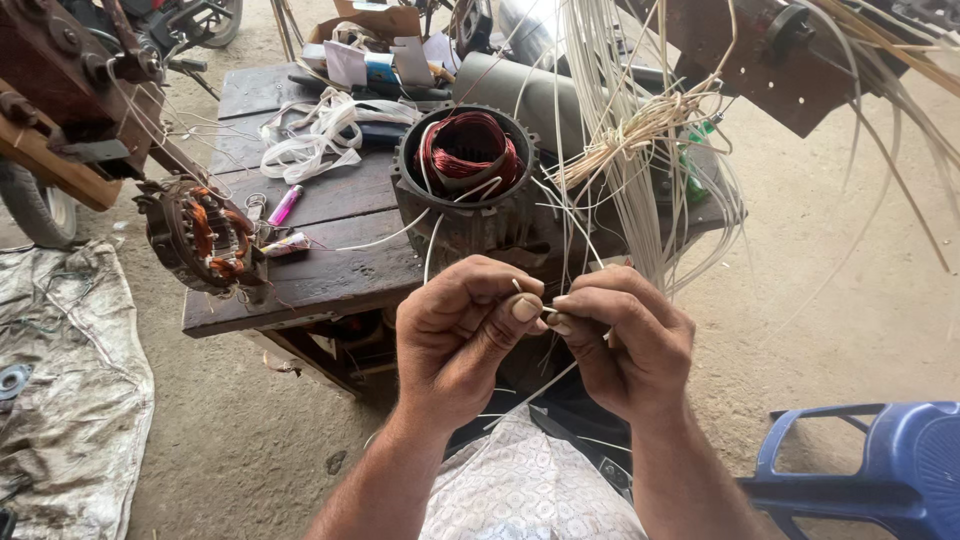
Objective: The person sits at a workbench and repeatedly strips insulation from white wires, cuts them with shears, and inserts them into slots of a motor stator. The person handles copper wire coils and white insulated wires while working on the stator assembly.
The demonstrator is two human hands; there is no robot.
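Both hands are up in front of the chest, close together: the left hand (462, 335) and the right hand (628, 345) each pinch the same thin white strip (549, 312) between thumb and fingertips, with the rest of the fingers curled in. The strip runs on below the hands toward the lap, and other pale strips hang down just behind the knuckles from a bundle of strips (625, 135) tied up overhead, so the piece in hand is hard to tell apart from its neighbours near the top. Ahead on the dark wooden desk (320, 280) stands a grey motor housing (465, 190), open end up, with red-brown copper coils (468, 148) already lying inside its ring and a few white strips poking out of it; that part of the winding looks well advanced, while the strip between the fingers is not yet in the housing, so by my judgement more fitting remains. At the desk's left edge sits a second, rusty wound core (200, 235), and near it a pink lighter (285, 204), a heap of white tape (315, 140) and cardboard boxes (370, 45) further back. A blue plastic chair (880, 460) stands at the lower right and a dirty cloth (65, 390) lies on the ground at the left. The hanging strips crowd the space between the hands and the housing and could snag a reach.
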